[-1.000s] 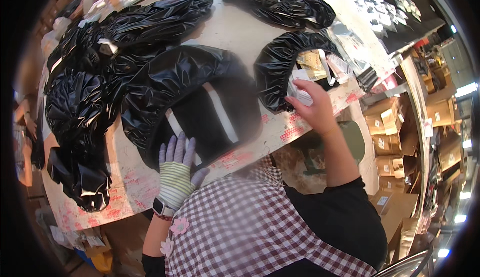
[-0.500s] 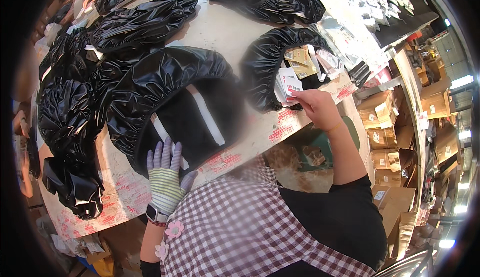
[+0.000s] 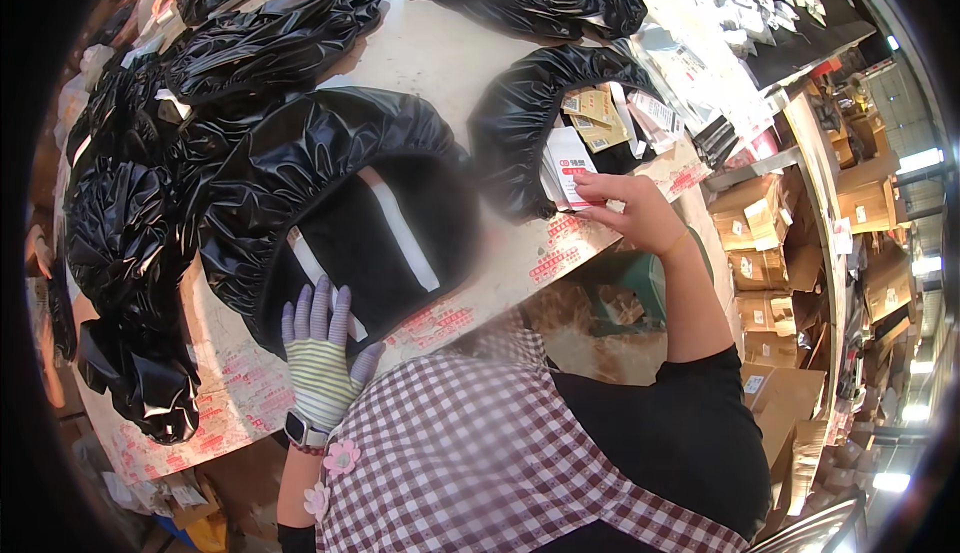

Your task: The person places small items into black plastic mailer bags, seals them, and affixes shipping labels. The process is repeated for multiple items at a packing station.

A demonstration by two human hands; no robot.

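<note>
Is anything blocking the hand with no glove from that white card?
Nothing that I can see. The bare right hand touches the white card at its lower right, and the gathered part of the black cover lies on the card's other side, to the left.

Workshop in a large hall, long worktable [image 3: 430,53] strewn with glossy black elastic-edged covers [image 3: 320,133], small white packets [image 3: 735,8] heaped beyond, cardboard cartons [image 3: 765,253] stacked alongside, bright strip lights [image 3: 918,161], another person's arm [image 3: 46,353] at left.
</note>
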